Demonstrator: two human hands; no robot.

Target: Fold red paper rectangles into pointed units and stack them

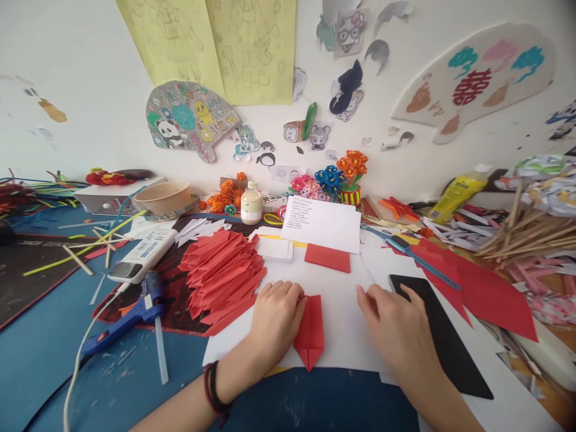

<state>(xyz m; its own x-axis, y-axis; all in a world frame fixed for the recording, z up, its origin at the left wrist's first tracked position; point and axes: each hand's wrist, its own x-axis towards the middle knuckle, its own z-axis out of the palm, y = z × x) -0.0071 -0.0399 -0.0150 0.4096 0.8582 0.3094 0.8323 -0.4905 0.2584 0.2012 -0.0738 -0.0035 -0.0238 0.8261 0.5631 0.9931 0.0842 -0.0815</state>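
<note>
A red folded paper [311, 330] lies on white sheets in front of me, its near end folded to a point. My left hand [278, 318] is closed at its left edge, thumb and fingers gripping the paper. To the right, apart from the paper, my right hand [393, 321] hovers over the white sheet with fingers spread and nothing visible in them. A pile of folded red paper pieces [225, 273] rests left of my left hand. Beyond both hands lies a small stack of red paper rectangles [327, 258].
A blue glue gun [135, 315] and a white power strip [146, 255] sit at left. A black tablet [443, 342] lies under my right hand's side. Behind are a white bottle [251, 205], a written card [321, 223], pipe-cleaner flowers [330, 180] and a yellow bottle [459, 195].
</note>
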